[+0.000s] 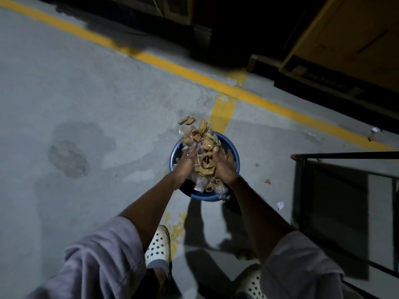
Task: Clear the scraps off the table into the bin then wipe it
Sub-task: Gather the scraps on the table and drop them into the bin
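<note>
Holding a big messy pile of brown paper and clear plastic scraps [201,143] right over the round blue plastic bin [234,155] on the grey concrete floor [86,93], so the bits can drop straight in and not scatter. Pressing in from both sides, left hand [186,161] on the left of the pile and right hand [223,164] on the right, palms facing each other, fingers spread and clamped on the scraps like two walls, since loose bits would slip out of one hand alone. Spilling a little anyway: one brown piece [187,120] seen loose above the pile, more scraps heaped at the near rim of the bin, a small brown bit [267,181] and a white bit [280,205] lying on the floor just beside it. Standing close with white clogs with holes [158,244] near the bin, likely to keep the drop short. Black metal-framed table [336,156] at the right edge, near the bin, most likely not wiped yet. Some dark letters on the tan cardboard box [336,50] at top right, too blurry to read
</note>
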Motion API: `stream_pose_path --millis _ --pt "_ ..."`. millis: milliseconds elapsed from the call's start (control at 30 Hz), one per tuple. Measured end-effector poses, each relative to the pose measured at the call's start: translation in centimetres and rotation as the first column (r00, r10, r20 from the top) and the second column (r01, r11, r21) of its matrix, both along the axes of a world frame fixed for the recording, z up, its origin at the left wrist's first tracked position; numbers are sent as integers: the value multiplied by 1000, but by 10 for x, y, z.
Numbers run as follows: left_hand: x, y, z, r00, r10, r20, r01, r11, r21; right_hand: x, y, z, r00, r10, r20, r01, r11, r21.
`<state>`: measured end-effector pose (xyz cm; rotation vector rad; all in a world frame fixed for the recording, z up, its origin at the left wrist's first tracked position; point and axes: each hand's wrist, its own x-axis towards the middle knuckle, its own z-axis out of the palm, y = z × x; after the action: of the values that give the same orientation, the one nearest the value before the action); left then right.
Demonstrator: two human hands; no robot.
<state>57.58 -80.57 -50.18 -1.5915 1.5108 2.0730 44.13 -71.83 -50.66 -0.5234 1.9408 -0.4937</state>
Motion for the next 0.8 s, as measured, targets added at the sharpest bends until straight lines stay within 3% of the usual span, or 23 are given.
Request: stream_pose_path --millis 100,200,400,500,600,667,800 --pt "-7 10 45 996 76 -44 -72 995 72 -1 11 1 982 123 -147 -111 990 88" --pt "-11 22 53 989 126 -75 -119 988 96 2 22 -6 961 29 -275 -26 1000 14" --pt "-4 42 81 998 30 -59 -34 997 -70 18 49 31 979 -29 -203 37 999 38" --pt "7 51 129 998 -33 54 40 990 -133 31 66 87 983 -112 -144 119 992 41" --pt "13 66 203 997 -46 68 56 986 -157 44 85 157 970 -209 -128 214 977 27" --pt "18 78 252 996 -56 76 65 990 -126 57 100 215 962 -257 -94 258 966 -2" --pt "23 127 364 999 -28 -46 29 999 20 80 143 341 957 -274 -93 266 960 -86"
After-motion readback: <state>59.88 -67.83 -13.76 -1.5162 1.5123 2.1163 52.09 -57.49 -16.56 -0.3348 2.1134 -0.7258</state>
